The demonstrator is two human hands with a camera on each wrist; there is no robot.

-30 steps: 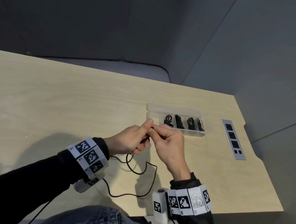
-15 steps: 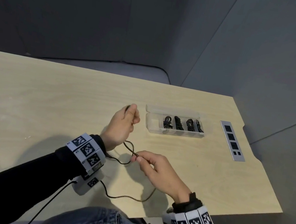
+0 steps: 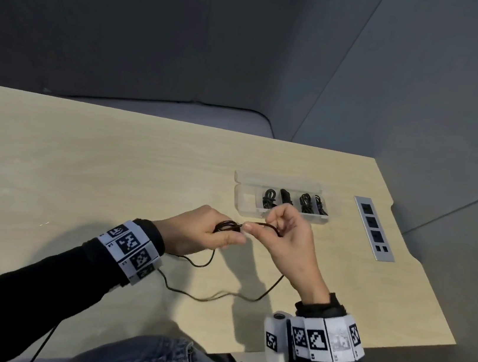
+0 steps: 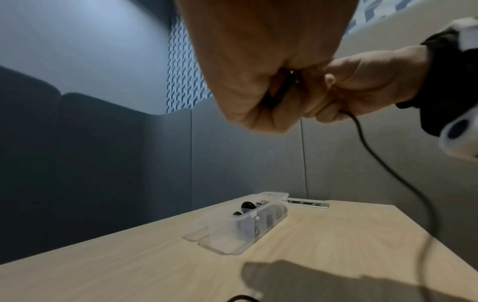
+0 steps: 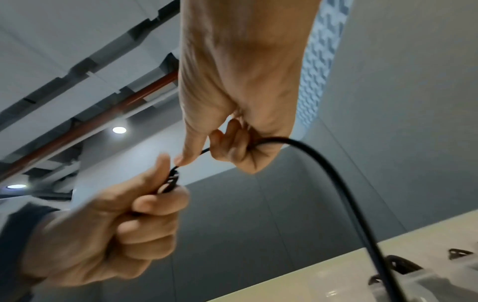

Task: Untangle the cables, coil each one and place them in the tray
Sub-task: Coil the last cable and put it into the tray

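Note:
My left hand point(image 3: 208, 232) grips a small coil of thin black cable point(image 3: 226, 226) above the table, thumb pressed over the loops. My right hand point(image 3: 282, 234) pinches the same cable just right of the coil, fingers curled round it. In the right wrist view the cable point(image 5: 336, 177) arcs from the right hand point(image 5: 232, 143) down toward the table, and the left hand point(image 5: 116, 220) holds the coil point(image 5: 170, 181). The cable's loose tail point(image 3: 214, 296) lies on the table between my forearms. The clear plastic tray point(image 3: 246, 206) behind the hands holds several coiled black cables point(image 3: 269, 197).
A light wooden table point(image 3: 77, 172) spreads to the left. A grey power socket strip point(image 3: 374, 229) is set into the table right of the tray. The table's right edge is notched near the strip. Grey padded walls surround the table.
Half a second ago the hands were apart, the right one low near the table's front edge. Now the right hand has risen to meet the left, which holds more loops.

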